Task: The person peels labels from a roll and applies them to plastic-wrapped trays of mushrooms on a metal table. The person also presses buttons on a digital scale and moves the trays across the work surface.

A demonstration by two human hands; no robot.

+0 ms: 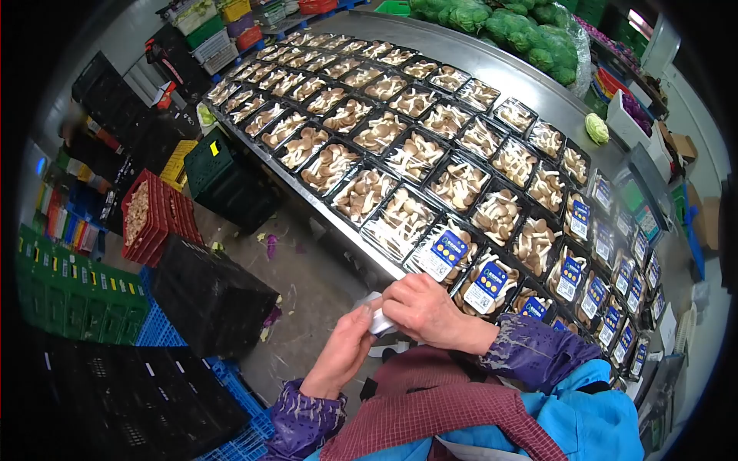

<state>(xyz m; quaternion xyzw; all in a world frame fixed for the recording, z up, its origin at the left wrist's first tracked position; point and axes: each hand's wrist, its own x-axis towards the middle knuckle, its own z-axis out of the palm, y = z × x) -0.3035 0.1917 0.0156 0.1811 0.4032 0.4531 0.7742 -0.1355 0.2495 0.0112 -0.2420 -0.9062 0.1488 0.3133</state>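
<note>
Maroon checked cloth (492, 407) lay nearest; left hand (342, 349) and right hand (432, 311) both grasped the white roll (378, 316) near the steel table (438, 44) edge, beside mushroom trays (403, 219).

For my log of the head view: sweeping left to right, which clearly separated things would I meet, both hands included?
Stacked green crates → dark green bin with a yellow label → left hand → right hand → loose pale cabbage.
</note>
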